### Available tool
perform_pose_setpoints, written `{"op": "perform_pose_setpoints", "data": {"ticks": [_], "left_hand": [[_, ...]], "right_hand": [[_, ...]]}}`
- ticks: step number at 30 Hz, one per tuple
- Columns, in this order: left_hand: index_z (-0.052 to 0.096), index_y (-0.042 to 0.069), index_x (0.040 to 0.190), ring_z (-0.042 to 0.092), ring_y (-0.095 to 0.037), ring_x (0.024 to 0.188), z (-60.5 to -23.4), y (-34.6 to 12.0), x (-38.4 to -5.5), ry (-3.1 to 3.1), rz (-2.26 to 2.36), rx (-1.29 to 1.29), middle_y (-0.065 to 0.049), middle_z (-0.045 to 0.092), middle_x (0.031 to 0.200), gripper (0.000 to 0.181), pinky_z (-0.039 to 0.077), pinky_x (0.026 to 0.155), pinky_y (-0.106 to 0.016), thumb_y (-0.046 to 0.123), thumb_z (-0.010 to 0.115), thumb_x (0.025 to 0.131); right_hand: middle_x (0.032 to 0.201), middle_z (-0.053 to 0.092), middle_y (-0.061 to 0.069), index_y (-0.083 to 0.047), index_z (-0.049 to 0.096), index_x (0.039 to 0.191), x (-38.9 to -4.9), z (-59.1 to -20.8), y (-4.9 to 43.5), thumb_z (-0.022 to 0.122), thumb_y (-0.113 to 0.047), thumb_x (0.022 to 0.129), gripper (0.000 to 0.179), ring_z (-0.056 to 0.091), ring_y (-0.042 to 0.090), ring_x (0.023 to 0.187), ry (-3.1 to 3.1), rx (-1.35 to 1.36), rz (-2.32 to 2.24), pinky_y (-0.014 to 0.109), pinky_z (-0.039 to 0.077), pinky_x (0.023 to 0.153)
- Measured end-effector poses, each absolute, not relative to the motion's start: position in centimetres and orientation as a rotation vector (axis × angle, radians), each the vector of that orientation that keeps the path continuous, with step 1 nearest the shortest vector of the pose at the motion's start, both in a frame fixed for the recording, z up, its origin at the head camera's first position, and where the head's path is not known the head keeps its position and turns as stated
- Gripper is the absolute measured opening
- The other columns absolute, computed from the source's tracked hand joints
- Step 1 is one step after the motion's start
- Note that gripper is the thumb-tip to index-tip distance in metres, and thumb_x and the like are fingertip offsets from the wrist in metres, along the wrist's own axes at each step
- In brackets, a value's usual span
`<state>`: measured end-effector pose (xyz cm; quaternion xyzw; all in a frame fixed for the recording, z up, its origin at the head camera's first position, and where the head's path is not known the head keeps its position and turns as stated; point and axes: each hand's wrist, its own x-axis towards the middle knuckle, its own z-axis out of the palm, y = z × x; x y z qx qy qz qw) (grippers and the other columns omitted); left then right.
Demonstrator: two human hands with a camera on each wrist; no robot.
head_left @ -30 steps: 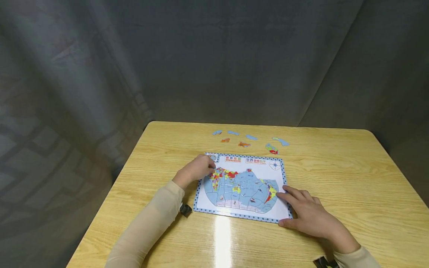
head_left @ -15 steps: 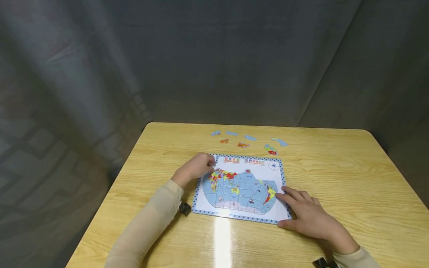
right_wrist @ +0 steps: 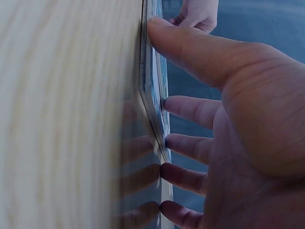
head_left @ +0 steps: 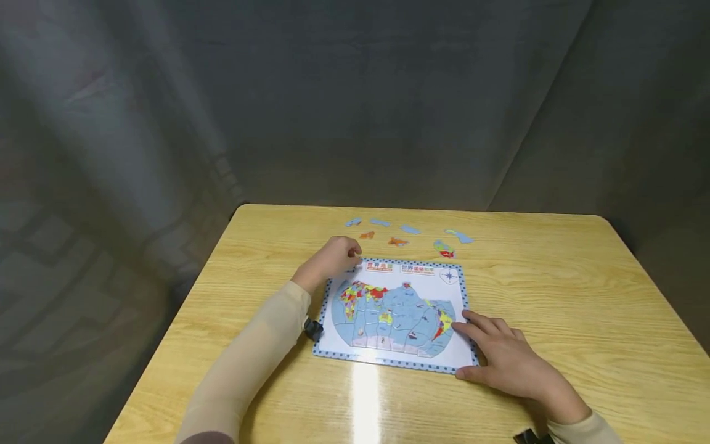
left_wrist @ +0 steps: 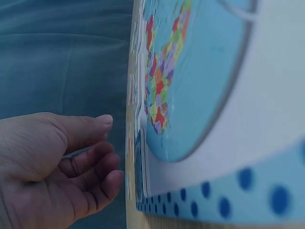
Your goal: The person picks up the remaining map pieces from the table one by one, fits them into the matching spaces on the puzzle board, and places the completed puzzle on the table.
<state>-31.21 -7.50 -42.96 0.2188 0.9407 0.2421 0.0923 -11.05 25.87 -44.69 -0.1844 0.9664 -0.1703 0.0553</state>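
Observation:
A world map puzzle board [head_left: 344, 342] with a blue dotted border lies on the table, most of its map filled with pieces. My left hand [head_left: 333, 259] is above the board's upper left corner. In the left wrist view the left hand [left_wrist: 62, 167] has loosely bent fingers, with a gap between thumb and fingertips and nothing held. My right hand [head_left: 507, 357] rests with spread fingers on the board's right edge. From the right wrist, its thumb [right_wrist: 190, 47] lies on the board's near corner and other fingertips touch the board and table.
Beyond the board lie several loose puzzle pieces: an orange piece [head_left: 397, 242], a smaller orange one [head_left: 367, 235], a green-and-red one [head_left: 444, 249] and blue ones such as a strip [head_left: 410, 229]. A dark curtain [head_left: 360, 123] hangs behind the wooden table [head_left: 554, 277].
My left hand has lifted off the map's upper left part and moved away from me, toward the loose pieces. The right hand stays on the board's edge. The head view has shifted slightly.

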Motion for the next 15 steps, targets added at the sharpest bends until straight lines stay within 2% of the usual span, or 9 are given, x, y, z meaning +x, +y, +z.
{"op": "perform_pose_setpoints", "data": {"ticks": [7,15], "left_hand": [[0.068,0.001,0.111,0.059,-0.018,0.086,-43.2,-6.9,-33.1,2.778,0.785,0.673,-0.007,0.066,0.100,0.021,0.051,0.076,-0.032,0.015,0.066,0.095],[0.068,0.001,0.110,0.060,-0.019,0.086,-43.6,-6.5,-34.6,2.819,0.770,0.677,-0.009,0.066,0.101,0.020,0.051,0.077,-0.034,0.015,0.065,0.095]], "right_hand": [[0.152,0.037,0.012,-0.021,0.053,0.142,-11.0,-44.8,25.6,0.063,-0.074,0.077,0.084,0.037,0.038,0.130,2.923,-0.547,-0.514,0.065,0.034,0.089],[0.153,0.036,0.012,-0.020,0.052,0.143,-10.9,-44.6,25.2,0.063,-0.073,0.078,0.084,0.035,0.040,0.132,2.909,-0.533,-0.521,0.067,0.032,0.091]]}}
